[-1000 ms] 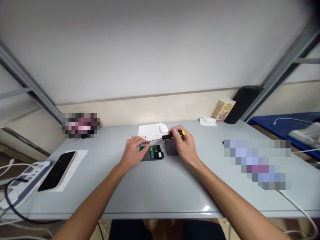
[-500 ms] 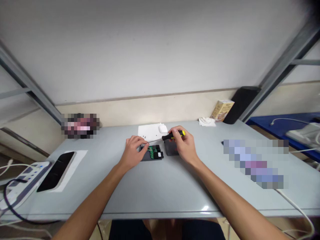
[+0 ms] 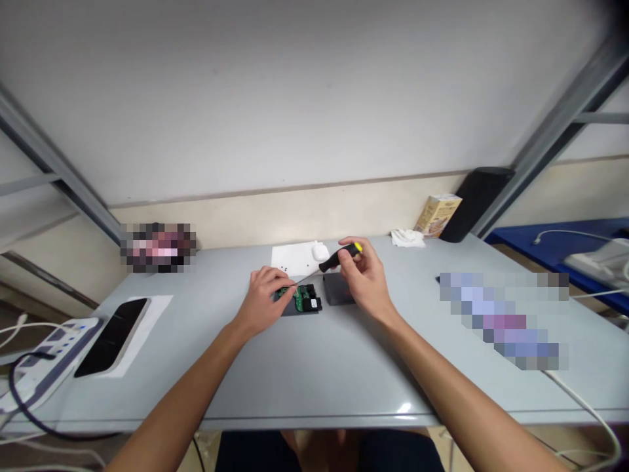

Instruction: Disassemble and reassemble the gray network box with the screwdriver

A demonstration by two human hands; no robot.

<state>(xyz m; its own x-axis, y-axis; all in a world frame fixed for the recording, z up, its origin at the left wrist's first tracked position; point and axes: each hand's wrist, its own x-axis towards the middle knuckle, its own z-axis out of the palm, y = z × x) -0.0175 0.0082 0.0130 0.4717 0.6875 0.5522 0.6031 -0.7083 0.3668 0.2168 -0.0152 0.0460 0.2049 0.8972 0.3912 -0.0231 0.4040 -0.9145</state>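
My right hand [image 3: 366, 278] is closed around the black and yellow handle of a screwdriver [image 3: 337, 257]. Its thin shaft slopes down to the left, reaching the fingertips of my left hand [image 3: 265, 298]. The thumb and forefinger of that left hand are pinched together at the screwdriver's tip; anything between them is too small to make out. Under the left fingers lies a green circuit board [image 3: 299, 300] in a dark flat housing, its left part covered by the hand. A dark grey cover [image 3: 338, 290] lies beside it, partly behind my right hand.
Behind the board, white paper [image 3: 295, 254] bears several tiny dark screws [image 3: 284, 269] and a small white case [image 3: 320, 252]. A phone [image 3: 112, 337] and a power strip [image 3: 54, 357] are at left. Crumpled tissue [image 3: 407, 238], a carton [image 3: 439, 215] and a black cylinder [image 3: 477, 203] stand back right.
The screwdriver's handle has tilted up more steeply, its tip shifting slightly right. My right hand has opened its grip angle a little; my left fingertips have moved slightly right with the tip.
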